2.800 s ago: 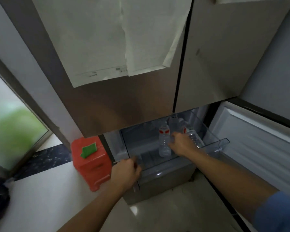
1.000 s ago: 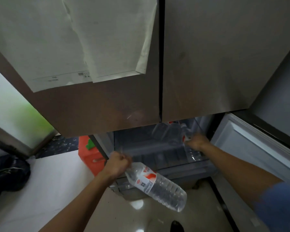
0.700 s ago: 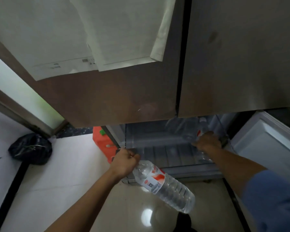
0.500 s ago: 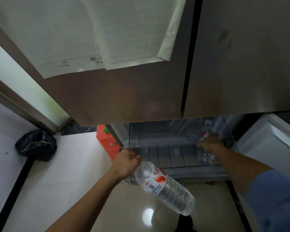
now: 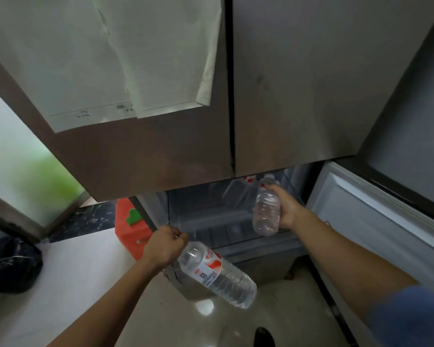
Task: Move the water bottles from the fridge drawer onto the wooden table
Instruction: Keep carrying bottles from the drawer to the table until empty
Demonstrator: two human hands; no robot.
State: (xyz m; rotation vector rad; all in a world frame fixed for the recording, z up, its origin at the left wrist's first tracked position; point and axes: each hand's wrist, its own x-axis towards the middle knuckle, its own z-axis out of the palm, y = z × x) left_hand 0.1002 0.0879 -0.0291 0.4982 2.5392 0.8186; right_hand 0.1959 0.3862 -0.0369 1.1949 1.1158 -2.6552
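Water bottle with a red-and-white label hangs slanted from the left hand, fingers clenched round its neck, just near of the open fridge drawer, while the right hand grasps a second bottle upright over the drawer's right side.

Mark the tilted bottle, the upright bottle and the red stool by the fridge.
tilted bottle [image 5: 209, 268], head view, on its label.
upright bottle [image 5: 265, 212], head view, on its clear body.
red stool [image 5: 127, 237], head view, on its red plastic.
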